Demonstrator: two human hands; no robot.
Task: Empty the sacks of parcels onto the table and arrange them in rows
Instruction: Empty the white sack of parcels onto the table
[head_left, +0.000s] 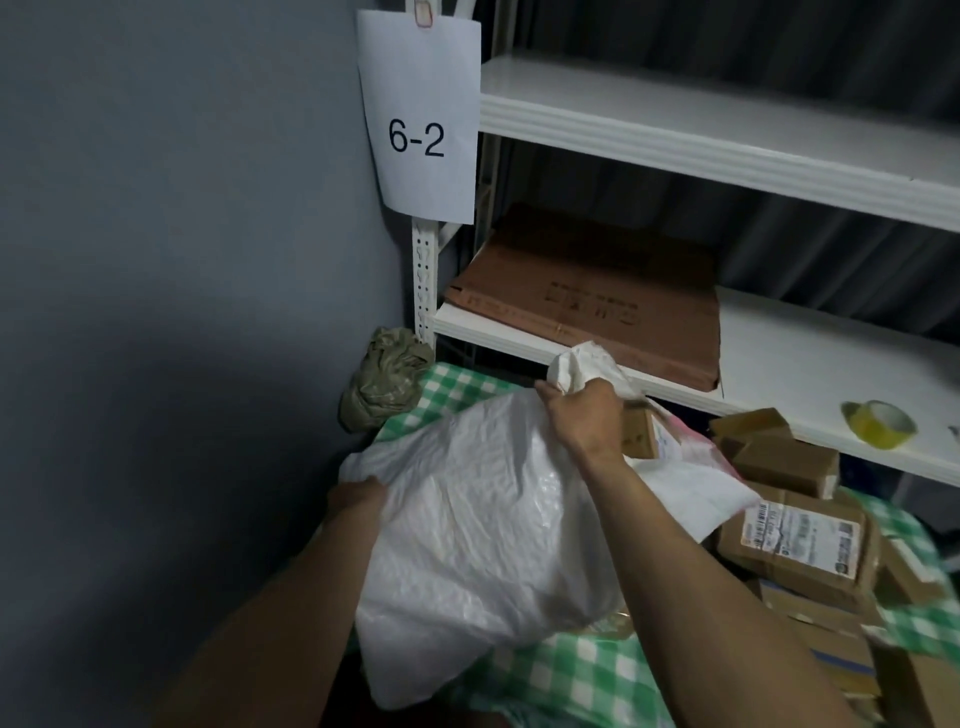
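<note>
Table (587, 675): green-checked cloth, spread below both hands.
Sack (483, 519): white, slung between the hands.
Right hand (587, 415): fist clenched on the sack's bunched corner, raised.
Left hand (358, 501): fingers gripping the sack's left edge.
Parcels (800, 540): heaped right of the right hand.
Advice: lift that corner higher and shake gently, I'd say.

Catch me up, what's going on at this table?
A person holds a white woven plastic sack up over the green-checked table. The right hand grips the sack's bunched top corner, and the left hand holds its left edge. On the right, brown cardboard parcels lie in a loose heap, not yet in rows.
</note>
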